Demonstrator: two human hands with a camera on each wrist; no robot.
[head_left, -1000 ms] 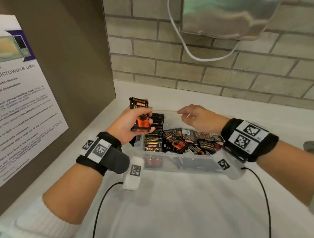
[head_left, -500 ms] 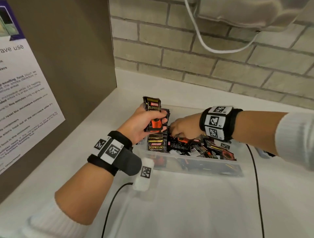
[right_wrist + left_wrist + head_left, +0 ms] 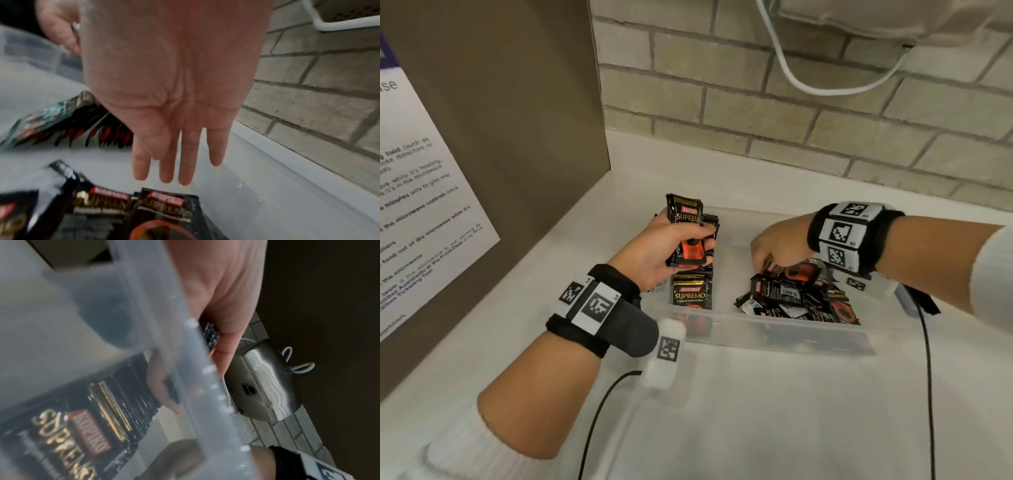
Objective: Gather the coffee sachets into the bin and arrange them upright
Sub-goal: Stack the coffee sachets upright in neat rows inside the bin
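A clear plastic bin (image 3: 763,330) stands on the white counter. At its left end a row of black Kopiko sachets (image 3: 691,296) stands upright, seen through the wall as the upright sachets (image 3: 86,431). Loose sachets (image 3: 798,296) lie in a heap at the right end. My left hand (image 3: 695,240) grips a small stack of sachets (image 3: 685,214) upright above the row. My right hand (image 3: 767,260) reaches down into the bin at the heap's left edge. In the right wrist view that right hand (image 3: 174,162) has straight fingers and holds nothing, just above two flat sachets (image 3: 164,209).
A brown cabinet side (image 3: 510,120) with a microwave notice (image 3: 424,212) stands close on the left. A brick wall (image 3: 774,113) runs behind the bin. A metal appliance (image 3: 265,381) with a white cable (image 3: 808,82) hangs above. Wrist-camera cables (image 3: 599,414) trail over the front counter.
My right hand has moved right, away from my left hand. A bare gap now shows between the upright row and the loose heap. My left hand still holds its stack.
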